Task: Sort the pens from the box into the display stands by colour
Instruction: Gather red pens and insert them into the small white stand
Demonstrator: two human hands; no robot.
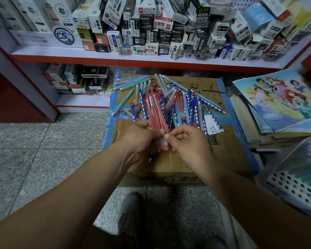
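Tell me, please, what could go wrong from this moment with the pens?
1. A blue pen pokes out below the red pens that the left hand grips, so it may get sorted as red.
2. The right hand pinches that fanned bundle; a pull might spill it.
3. A teal pen lies at the left edge of the cardboard box and could roll to the floor.

left hand (142, 139) gripping a bunch of red pens (157, 121), right hand (188, 141) pinching one, over the pen pile (187, 99) on a cardboard box (228, 146).
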